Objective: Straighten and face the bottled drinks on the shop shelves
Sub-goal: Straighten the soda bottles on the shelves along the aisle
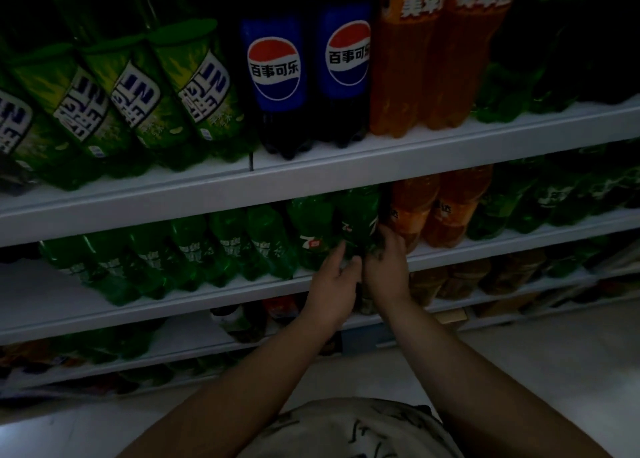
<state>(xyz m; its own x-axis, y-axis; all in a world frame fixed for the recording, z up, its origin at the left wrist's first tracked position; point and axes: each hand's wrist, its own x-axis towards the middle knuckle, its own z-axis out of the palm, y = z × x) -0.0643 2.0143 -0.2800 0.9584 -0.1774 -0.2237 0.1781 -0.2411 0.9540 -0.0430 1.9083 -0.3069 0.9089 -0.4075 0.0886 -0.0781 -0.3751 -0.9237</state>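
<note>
**A:** Where are the hands?

**B:** At the centre of the frame, on the middle shelf. The left hand and the right hand both grip the lower part of a green 7-Up bottle. It stands at the shelf's front edge, between another 7-Up bottle and the orange bottles.

**A:** Is it faced?

**B:** Not quite, I judge. Its logo shows only in part and is turned to one side, while the neighbour's logo looks straight out.

**A:** And the rest?

**B:** In the upper centre, the cola bottles show their labels squarely, so that row looks done. The green bottles at the left of the middle shelf stand in a line with their labels forward. The bottles lower down are too dark to judge.

**A:** So how far along?

**B:** Roughly midway, I'd guess. This bottle needs turning, then whatever lies to the right and below.
</note>
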